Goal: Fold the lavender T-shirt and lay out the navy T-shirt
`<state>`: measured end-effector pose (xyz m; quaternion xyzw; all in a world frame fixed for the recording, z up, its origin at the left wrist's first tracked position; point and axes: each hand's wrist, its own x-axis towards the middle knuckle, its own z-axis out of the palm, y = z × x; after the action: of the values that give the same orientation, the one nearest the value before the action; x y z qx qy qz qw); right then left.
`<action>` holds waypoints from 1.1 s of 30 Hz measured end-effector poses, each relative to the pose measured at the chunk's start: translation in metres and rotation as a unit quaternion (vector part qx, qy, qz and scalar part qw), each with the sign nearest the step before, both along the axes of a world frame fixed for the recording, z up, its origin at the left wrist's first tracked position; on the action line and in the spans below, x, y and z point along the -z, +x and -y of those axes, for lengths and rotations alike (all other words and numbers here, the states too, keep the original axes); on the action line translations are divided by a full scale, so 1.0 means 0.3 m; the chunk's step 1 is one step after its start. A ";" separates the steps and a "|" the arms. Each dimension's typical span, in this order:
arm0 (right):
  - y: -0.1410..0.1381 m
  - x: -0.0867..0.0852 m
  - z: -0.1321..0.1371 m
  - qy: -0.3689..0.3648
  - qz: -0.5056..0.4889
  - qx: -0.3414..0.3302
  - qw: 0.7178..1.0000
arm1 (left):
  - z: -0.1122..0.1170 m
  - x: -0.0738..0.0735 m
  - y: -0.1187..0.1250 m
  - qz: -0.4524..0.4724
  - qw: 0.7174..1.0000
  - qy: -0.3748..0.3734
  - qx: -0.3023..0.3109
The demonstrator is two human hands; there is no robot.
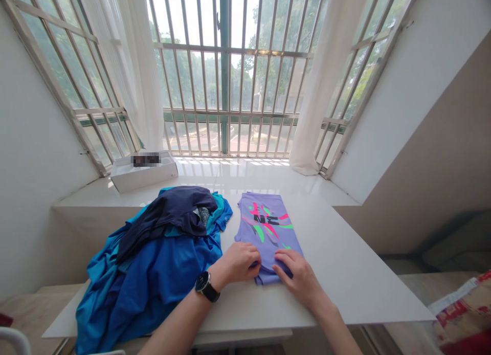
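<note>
A white open-topped box (143, 178) sits far left on the glossy windowsill (261, 175), its contents blurred out. Metal security bars (238, 50) cross the green-framed window (224, 17); sheer white curtains (134, 63) hang left and right, with trees (267, 17) outside. A red-and-cream printed bag (466, 310) shows near right.

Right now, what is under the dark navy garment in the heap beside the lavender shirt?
Blue cloth and teal cloth show around the dark navy garment. What lies directly beneath its middle is covered, so the pieces cannot be counted.
</note>
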<state>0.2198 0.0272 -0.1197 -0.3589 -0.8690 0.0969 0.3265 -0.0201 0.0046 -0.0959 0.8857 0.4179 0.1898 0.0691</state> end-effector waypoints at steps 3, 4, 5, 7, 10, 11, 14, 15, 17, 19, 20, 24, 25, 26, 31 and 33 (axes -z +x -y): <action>-0.004 -0.006 0.013 0.016 0.002 -0.023 1.000 | -0.002 0.000 0.004 0.026 0.999 -0.003 -0.032; -0.006 -0.006 0.017 0.018 0.004 -0.028 0.999 | -0.003 0.000 0.006 0.034 0.999 -0.007 -0.040; -0.007 -0.006 0.020 0.019 0.005 -0.032 0.999 | -0.006 0.000 0.008 0.041 0.998 -0.011 -0.048; -0.010 -0.002 0.024 0.017 0.004 -0.031 0.999 | -0.011 0.003 0.010 0.057 0.996 -0.022 -0.065; -0.010 0.009 0.022 0.009 -0.002 -0.019 1.000 | -0.022 0.013 0.010 0.092 0.991 -0.043 -0.088; -0.010 0.014 0.020 0.005 -0.002 -0.017 1.000 | -0.027 0.018 0.009 0.103 0.989 -0.049 -0.094; -0.006 0.029 0.012 -0.002 0.000 -0.017 1.000 | -0.039 0.030 0.004 0.130 0.984 -0.061 -0.106; -0.006 0.035 0.008 -0.002 -0.002 -0.015 1.000 | -0.041 0.030 0.003 0.139 0.982 -0.062 -0.108; -0.005 0.045 0.000 -0.001 -0.010 -0.010 1.000 | -0.038 0.022 0.001 0.156 0.980 -0.059 -0.105; -0.004 0.054 -0.007 -0.006 -0.022 -0.006 1.000 | -0.025 0.002 0.001 0.164 0.981 -0.052 -0.087; -0.004 0.056 -0.009 -0.012 -0.028 -0.002 1.000 | -0.016 -0.012 0.001 0.161 0.983 -0.049 -0.069; -0.005 0.052 -0.013 -0.037 -0.039 0.017 0.998 | 0.022 -0.061 -0.004 0.105 0.993 -0.046 0.027; -0.005 0.048 -0.013 -0.040 -0.040 0.019 0.998 | 0.028 -0.068 -0.006 0.091 0.994 -0.044 0.045; -0.005 0.044 -0.013 -0.041 -0.041 0.020 0.998 | 0.032 -0.070 -0.006 0.080 0.994 -0.043 0.059; -0.003 0.030 -0.014 -0.026 -0.023 0.005 0.999 | 0.044 -0.047 0.028 0.044 0.996 -0.032 0.071; -0.001 0.031 -0.015 -0.015 -0.012 -0.006 1.000 | 0.050 -0.033 0.053 0.024 0.998 -0.015 0.059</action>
<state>0.2195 0.0317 -0.1289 -0.3574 -0.8655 0.1165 0.3310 -0.0041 -0.0105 -0.0861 0.9028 0.3660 0.2007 0.1038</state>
